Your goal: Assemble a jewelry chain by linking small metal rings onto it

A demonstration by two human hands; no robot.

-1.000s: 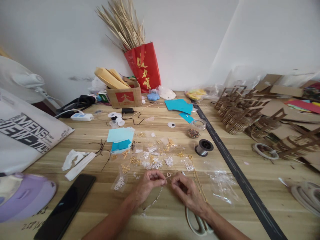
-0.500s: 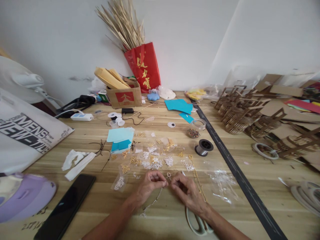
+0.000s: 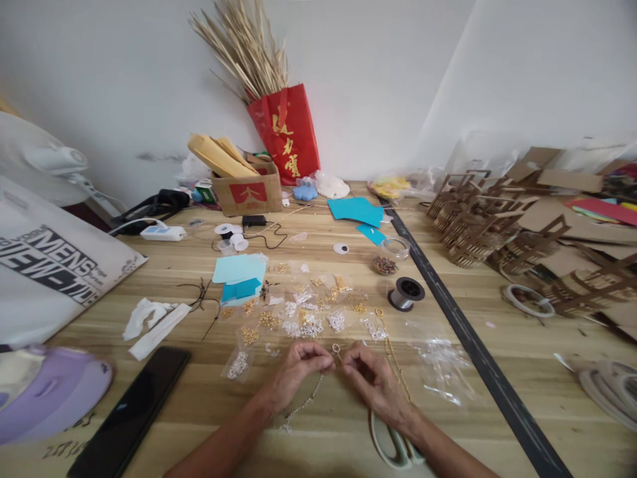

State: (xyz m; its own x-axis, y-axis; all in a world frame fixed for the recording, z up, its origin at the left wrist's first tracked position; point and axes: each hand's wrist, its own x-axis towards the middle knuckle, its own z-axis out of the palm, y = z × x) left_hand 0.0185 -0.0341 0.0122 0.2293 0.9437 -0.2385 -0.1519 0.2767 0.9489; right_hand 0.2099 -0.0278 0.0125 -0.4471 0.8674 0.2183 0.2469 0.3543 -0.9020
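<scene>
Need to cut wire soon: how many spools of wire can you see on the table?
1. A single silver wire spool stands on the wooden table, beyond the right hand, beside the dark strip. Others may be hidden among the clutter.

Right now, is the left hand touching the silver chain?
Touching. The head view shows the left hand pinching the top of the silver chain, which hangs down from its fingertips onto the table.

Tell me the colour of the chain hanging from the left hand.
Silver, seen in the head view: the chain trails from the left hand.
</scene>
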